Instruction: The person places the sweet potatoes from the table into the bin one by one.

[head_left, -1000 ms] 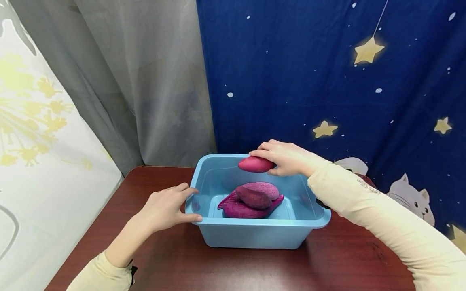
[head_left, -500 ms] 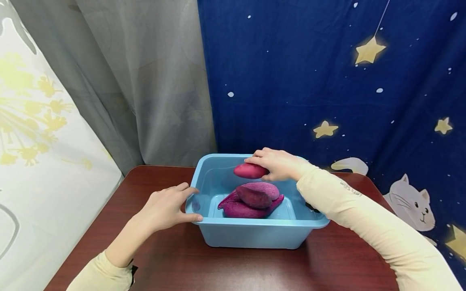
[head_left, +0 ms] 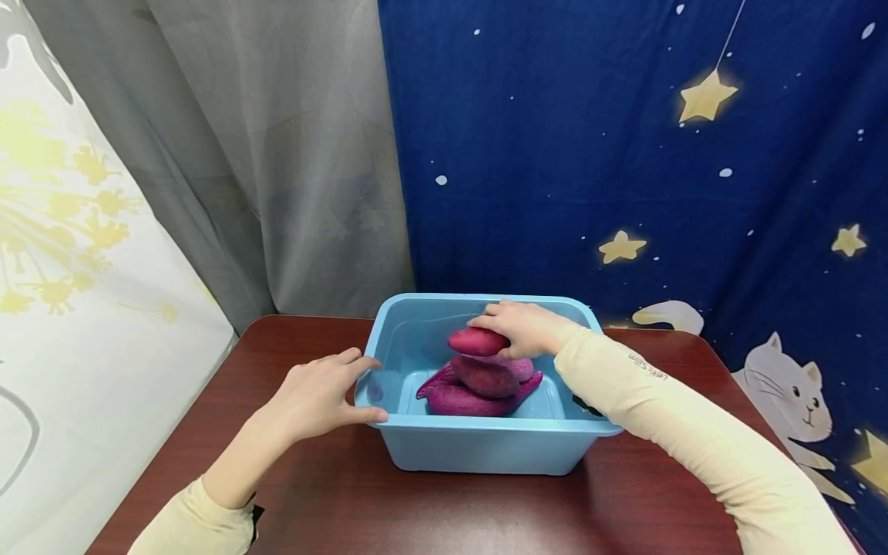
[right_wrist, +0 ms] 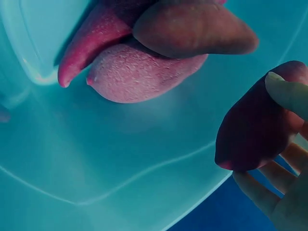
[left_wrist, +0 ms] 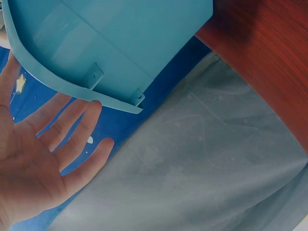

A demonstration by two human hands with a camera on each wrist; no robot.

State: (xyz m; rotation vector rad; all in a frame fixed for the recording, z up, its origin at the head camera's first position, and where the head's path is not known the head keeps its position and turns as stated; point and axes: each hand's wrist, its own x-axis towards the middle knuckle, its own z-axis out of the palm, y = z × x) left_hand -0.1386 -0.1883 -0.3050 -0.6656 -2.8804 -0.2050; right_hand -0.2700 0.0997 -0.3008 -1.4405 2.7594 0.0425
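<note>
My right hand (head_left: 530, 327) grips a reddish sweet potato (head_left: 475, 341) inside the light blue plastic tub (head_left: 486, 447), just over a small pile. A dark purple sweet potato (head_left: 482, 378) tops that pile. Beneath it lie a magenta one (head_left: 461, 402) and a paler pink one (head_left: 520, 370). The right wrist view shows my thumb and fingers around the held sweet potato (right_wrist: 255, 125), apart from the others. My left hand (head_left: 315, 397) touches the tub's left end with spread fingers; in the left wrist view fingertips (left_wrist: 94, 106) meet the rim.
The tub stands on a dark red-brown wooden table (head_left: 312, 493). A grey curtain (head_left: 326, 154) and a blue star-patterned curtain (head_left: 541, 154) hang behind it. White cloth with yellow print (head_left: 83, 308) lies on the left.
My right hand has moved down and left with the reddish sweet potato, from the tub's back rim to close above the pile. The left hand has stayed in place.
</note>
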